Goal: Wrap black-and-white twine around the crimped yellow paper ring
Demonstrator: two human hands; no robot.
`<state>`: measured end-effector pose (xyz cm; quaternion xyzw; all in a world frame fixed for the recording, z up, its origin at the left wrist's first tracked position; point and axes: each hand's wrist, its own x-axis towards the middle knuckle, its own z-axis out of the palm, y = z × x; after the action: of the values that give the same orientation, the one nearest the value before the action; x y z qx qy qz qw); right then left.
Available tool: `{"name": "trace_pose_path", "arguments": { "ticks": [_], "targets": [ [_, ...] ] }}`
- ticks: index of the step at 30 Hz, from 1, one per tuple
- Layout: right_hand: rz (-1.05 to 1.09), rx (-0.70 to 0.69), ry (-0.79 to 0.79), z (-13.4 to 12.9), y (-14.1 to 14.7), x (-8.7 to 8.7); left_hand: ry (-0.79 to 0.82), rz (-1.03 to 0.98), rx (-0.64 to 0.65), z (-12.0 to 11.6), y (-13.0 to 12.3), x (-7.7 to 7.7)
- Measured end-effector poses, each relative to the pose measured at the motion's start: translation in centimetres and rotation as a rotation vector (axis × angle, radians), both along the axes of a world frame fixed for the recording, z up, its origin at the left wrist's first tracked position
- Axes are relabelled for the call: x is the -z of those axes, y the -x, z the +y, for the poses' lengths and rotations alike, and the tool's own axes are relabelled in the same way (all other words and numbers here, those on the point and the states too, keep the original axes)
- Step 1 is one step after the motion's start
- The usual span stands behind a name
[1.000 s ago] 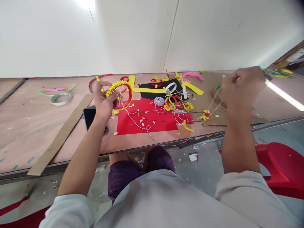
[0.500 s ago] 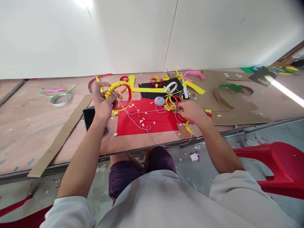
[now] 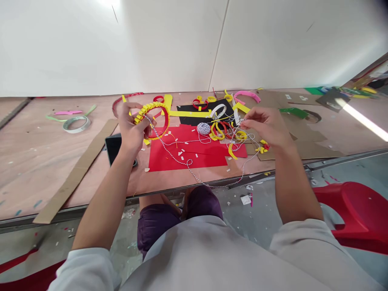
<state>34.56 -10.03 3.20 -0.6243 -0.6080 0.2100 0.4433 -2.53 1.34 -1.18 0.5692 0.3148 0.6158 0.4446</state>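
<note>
My left hand (image 3: 133, 127) grips a ring (image 3: 166, 121) with pleated yellow paper outside and red inside, held up over the table. Black-and-white string (image 3: 172, 155) runs from that hand across the red sheet (image 3: 160, 157), dips at the table's front edge and rises again on the right. My right hand (image 3: 265, 125) is closed, thumb and fingertips pinched on the tangled string above several yellow and red paper loops. A ball of the same string (image 3: 203, 129) lies on the red sheet's back edge.
At the left are a phone (image 3: 113, 149), a cardboard strip (image 3: 75, 173) and a tape roll (image 3: 76, 124). Brown cardboard (image 3: 309, 141) covers the right side. Behind the red sheet lies black paper (image 3: 190, 120). A red stool (image 3: 357, 206) stands at the lower right.
My right hand has moved right and a little up from the loops, and a string tangle now shows below its fingertips. My left hand still holds the ring in nearly the same place.
</note>
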Motion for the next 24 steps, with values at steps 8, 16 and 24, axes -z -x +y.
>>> {"name": "trace_pose_path", "arguments": {
  "ticks": [8,16,24],
  "targets": [
    [0.292,-0.151,0.251,0.5,1.3,-0.7,0.006,-0.001,0.018,0.3,0.3,0.5],
    [0.287,-0.408,0.198,2.0,7.5,-0.7,0.087,0.022,0.201,-0.9,0.5,-0.1],
    [-0.103,-0.502,0.110,3.9,16.9,1.8,0.069,0.055,0.339,-1.6,1.0,-0.1]
  ]
}}
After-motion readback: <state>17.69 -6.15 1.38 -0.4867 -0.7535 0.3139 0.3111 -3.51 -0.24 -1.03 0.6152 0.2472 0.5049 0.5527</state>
